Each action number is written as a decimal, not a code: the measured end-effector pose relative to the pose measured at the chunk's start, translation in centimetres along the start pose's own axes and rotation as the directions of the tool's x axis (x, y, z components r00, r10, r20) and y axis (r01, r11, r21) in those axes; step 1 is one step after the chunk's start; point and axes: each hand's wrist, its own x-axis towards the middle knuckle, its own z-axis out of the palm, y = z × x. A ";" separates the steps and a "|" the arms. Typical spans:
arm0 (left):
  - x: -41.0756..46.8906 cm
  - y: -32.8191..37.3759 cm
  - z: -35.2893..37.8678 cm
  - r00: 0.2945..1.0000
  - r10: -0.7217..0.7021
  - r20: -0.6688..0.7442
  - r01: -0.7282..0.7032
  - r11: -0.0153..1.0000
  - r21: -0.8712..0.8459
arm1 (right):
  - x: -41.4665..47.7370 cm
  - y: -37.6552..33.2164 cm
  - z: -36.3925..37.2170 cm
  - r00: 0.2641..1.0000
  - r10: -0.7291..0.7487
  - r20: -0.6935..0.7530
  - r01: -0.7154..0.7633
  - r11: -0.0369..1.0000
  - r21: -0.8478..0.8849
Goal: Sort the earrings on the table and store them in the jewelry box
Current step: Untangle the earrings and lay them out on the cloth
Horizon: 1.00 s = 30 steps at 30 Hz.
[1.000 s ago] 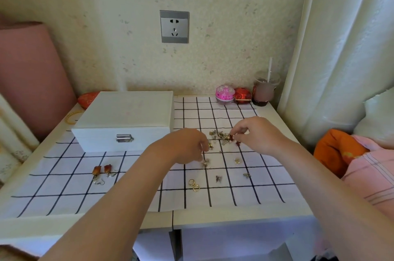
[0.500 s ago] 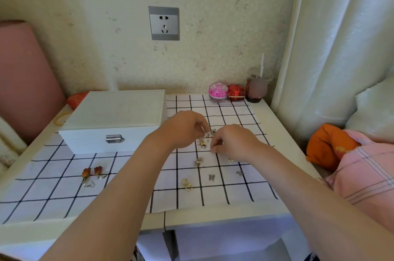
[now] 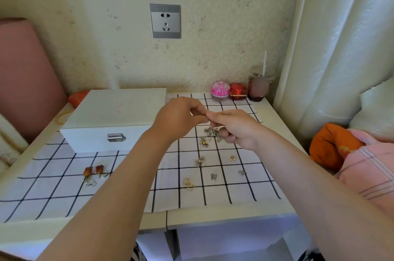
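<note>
Two bare hands meet at the frame's centre above a checked cloth (image 3: 245,188). The left hand (image 3: 181,117) and right hand (image 3: 236,126) pinch fingertips together, apparently on something too small to make out. Loose earrings (image 3: 205,141) lie tangled just below them. The jewelry box (image 3: 113,120), centre left, is closed. Earrings look light, tiny and snag-prone; pinching one by its hook seems best.
</note>
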 end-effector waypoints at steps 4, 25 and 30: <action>-0.2 0.1 -0.6 0.998 -0.011 -0.054 0.019 0.988 0.156 | 0.2 0.1 0.6 0.988 -0.143 -0.060 0.125 0.965 -0.231; -1.1 -0.2 -0.8 0.998 -0.050 0.024 0.046 0.990 0.130 | 0.4 1.3 -0.8 0.927 -0.337 0.164 0.288 0.364 -0.886; -0.8 0.3 0.4 0.992 -0.074 0.106 0.058 0.988 0.141 | -0.2 1.9 -5.6 0.982 -0.178 0.055 0.115 0.345 -0.932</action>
